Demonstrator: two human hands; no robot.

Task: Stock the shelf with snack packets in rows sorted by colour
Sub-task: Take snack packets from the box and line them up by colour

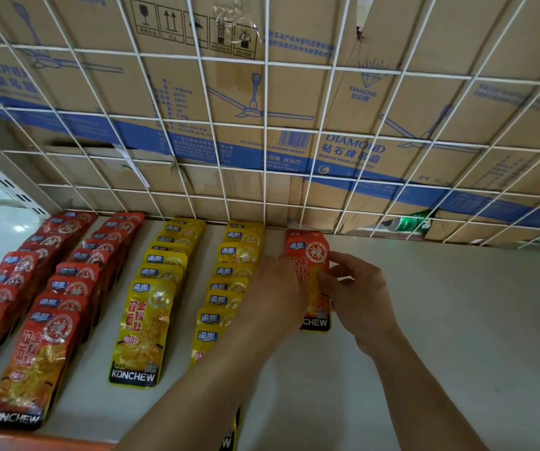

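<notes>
Head view: a white shelf (pixel 425 320) runs back to a white wire grid panel (pixel 265 157), with brown cardboard boxes printed with blue ceiling fans (pixel 343 102) behind the wires. Four rows of overlapping foil snack packets run from front to back on the shelf. The two red packet rows (pixel 66 288) lie at the left. Just to their right, the two yellow packet rows (pixel 151 307) sit side by side. Right of the yellow rows, near the grid, a red-orange foil snack packet (pixel 311 275) stands lengthwise, its black bottom band towards the camera. It overlaps another red packet (pixel 296 234) that lies behind it against the foot of the grid.

The right grip (pixel 359 297) pinches the red-orange foil snack packet by its right edge, fingers curled round it. The left grip (pixel 275 294) lies against the packet's left edge, back of the hand up; whether its fingers clasp the packet cannot be told. Both forearms reach in from the lower edge, the left one crossing over the nearer yellow row.
</notes>
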